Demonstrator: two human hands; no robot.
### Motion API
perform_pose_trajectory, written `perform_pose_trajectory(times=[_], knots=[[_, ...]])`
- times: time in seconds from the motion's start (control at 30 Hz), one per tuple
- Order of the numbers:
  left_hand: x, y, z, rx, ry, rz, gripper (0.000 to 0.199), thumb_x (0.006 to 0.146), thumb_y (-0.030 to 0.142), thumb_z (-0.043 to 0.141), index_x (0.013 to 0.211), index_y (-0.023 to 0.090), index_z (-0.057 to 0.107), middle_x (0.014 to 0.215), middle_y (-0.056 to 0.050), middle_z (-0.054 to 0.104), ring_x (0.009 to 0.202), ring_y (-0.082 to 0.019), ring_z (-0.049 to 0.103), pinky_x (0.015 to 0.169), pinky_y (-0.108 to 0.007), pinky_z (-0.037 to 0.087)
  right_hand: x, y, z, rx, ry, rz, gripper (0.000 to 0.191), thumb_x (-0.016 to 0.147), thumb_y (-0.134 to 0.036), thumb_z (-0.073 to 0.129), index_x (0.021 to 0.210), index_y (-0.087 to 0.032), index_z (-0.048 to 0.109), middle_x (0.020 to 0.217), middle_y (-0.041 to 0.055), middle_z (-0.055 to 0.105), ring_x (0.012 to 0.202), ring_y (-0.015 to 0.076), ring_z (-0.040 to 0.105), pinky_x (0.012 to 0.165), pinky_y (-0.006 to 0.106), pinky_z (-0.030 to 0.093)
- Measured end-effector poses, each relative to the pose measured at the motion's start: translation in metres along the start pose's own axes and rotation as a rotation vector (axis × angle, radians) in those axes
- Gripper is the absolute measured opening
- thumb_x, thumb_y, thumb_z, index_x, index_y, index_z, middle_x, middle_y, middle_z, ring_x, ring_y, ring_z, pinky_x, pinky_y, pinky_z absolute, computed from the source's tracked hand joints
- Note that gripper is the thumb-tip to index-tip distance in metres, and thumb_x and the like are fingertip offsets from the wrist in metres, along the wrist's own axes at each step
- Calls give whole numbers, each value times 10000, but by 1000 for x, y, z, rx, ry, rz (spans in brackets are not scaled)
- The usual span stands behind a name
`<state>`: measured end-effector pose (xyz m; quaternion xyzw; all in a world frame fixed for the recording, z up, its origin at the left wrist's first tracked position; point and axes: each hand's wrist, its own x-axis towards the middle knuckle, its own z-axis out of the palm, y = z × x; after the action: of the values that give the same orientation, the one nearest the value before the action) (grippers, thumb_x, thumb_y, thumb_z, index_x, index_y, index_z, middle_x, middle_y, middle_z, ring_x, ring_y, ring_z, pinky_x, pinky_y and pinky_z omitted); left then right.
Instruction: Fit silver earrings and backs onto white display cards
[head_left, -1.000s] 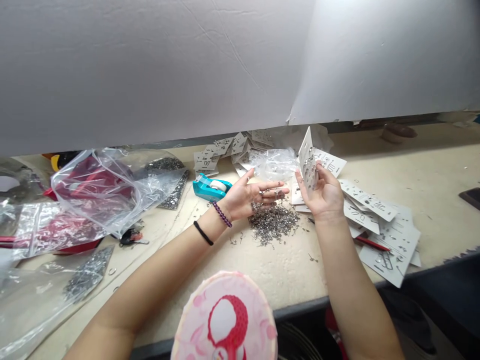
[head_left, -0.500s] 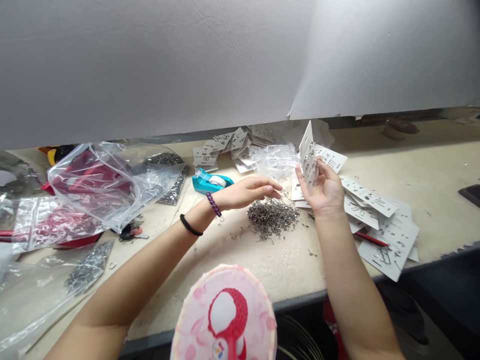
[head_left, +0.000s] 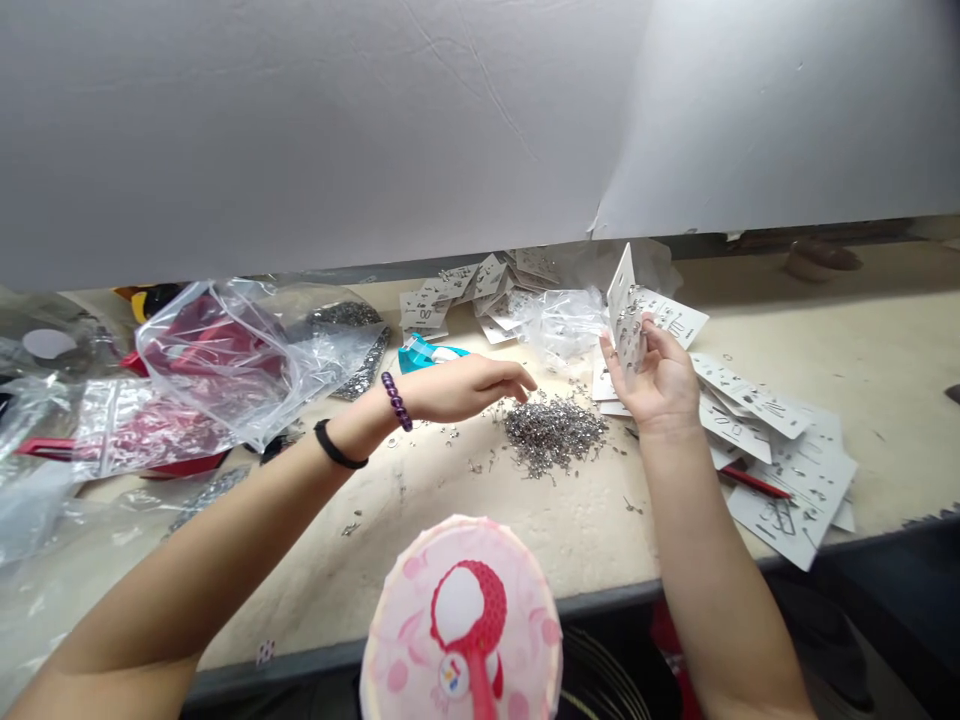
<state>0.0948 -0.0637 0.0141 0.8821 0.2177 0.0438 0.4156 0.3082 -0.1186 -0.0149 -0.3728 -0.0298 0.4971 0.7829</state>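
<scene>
Right hand (head_left: 664, 385) pinching a stiff, flat card (head_left: 621, 285) upright, small shiny pieces on its face.
Left hand (head_left: 461, 388), palm down, fingers loosely bent, grip hidden, is beside a spiky metallic heap (head_left: 555, 435).

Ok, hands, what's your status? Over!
Right hand: gripping upright white rectangular card. Left hand: palm down near pile of small silver metal pieces. Teal plastic tape dispenser: partly hidden behind left hand.

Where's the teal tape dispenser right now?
In the head view, the teal tape dispenser sits left of centre, just beyond the left hand, partly hidden by it.
</scene>
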Motion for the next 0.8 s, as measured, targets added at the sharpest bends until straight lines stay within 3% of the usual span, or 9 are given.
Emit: perform_pose_trajectory(times=[0.27, 0.47, 0.53, 0.63, 0.7, 0.8], knots=[[-42, -9, -14, -1, -41, -158, 283, 802, 185, 451, 1027, 226, 618, 1050, -44, 653, 963, -197, 588, 839, -316, 446, -1, 1, -1, -8, -17, 11, 168, 817, -151, 477, 714, -214, 594, 818, -29, 653, 832, 91, 635, 803, 242, 538], [-66, -19, -3, 144, 13, -99, 377, 793, 137, 396, 1120, 234, 557, 1156, -50, 602, 1050, -192, 548, 880, -332, 433, 2, 2, -3, -22, -58, -3, 142, 788, -145, 506, 703, -223, 590, 809, -34, 646, 826, 92, 634, 787, 234, 540], [-71, -20, -1, 218, 77, -96, 337, 810, 179, 411, 1112, 230, 553, 1123, -58, 615, 1008, -197, 567, 851, -335, 447, 2, 2, -3, -23, -46, 1, 147, 789, -142, 501, 702, -222, 589, 802, -34, 648, 828, 93, 633, 780, 236, 542], [-72, -24, -3, 420, 307, -115, 316, 829, 267, 435, 1127, 216, 526, 1151, -85, 582, 1002, -214, 557, 853, -374, 442, 2, 2, -2, -25, -25, 11, 149, 798, -148, 495, 707, -219, 589, 799, -35, 649, 827, 91, 632, 779, 240, 543], [-67, -31, -9, 566, 434, -82, 459, 793, 347, 512, 1222, 200, 442, 1301, -128, 452, 1167, -261, 433, 945, -430, 365, 2, 2, -2, -23, -27, 9, 138, 799, -154, 501, 716, -219, 590, 807, -33, 650, 828, 90, 632, 781, 237, 541], [-54, -45, -21, 643, 376, -103, 803, 672, 471, 631, 1334, 170, 290, 1425, -174, 258, 1291, -325, 249, 1020, -482, 241, 2, 3, -2, -6, -27, 8, 133, 794, -147, 502, 726, -220, 590, 813, -31, 650, 826, 90, 634, 776, 225, 540]])
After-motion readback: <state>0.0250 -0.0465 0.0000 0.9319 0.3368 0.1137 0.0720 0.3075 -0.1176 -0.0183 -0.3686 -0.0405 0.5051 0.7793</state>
